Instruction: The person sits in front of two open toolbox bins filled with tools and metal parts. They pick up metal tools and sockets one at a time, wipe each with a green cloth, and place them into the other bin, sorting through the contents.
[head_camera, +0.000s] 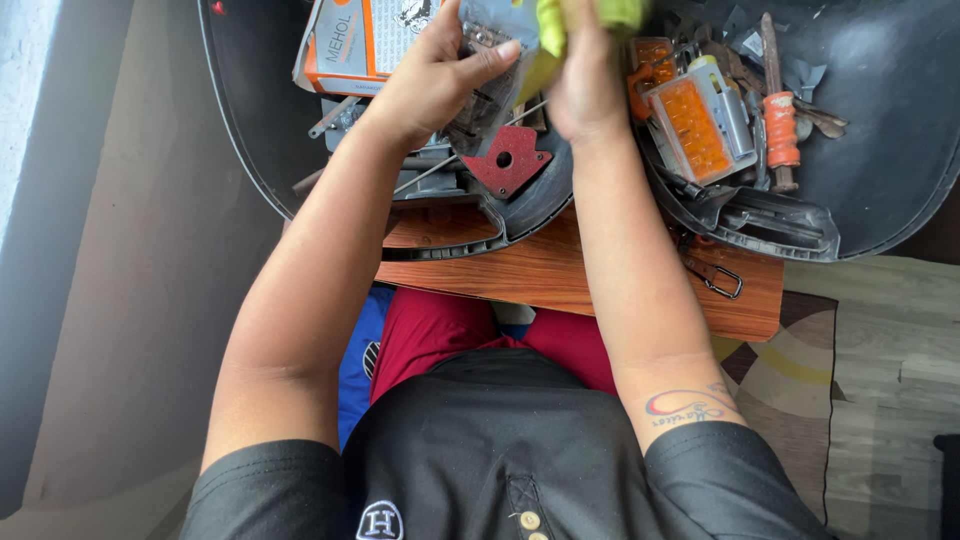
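At the top centre of the frame, the left hand (435, 75) grips a dark grimy part (487, 95), fingers wrapped around it. Just right, the right hand (585, 85) closes on a yellow-green cloth (590, 15) touching that part, above a red angled magnet (508, 160).

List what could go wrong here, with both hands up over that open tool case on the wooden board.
1. The black tool case overhangs the wooden board's near edge, so leaning on it might tip it.
2. The left hand holds a dark part above loose metal bits and a red angled plate; a slip could scrape skin.
3. The yellow-green cloth in the right hand might snag.
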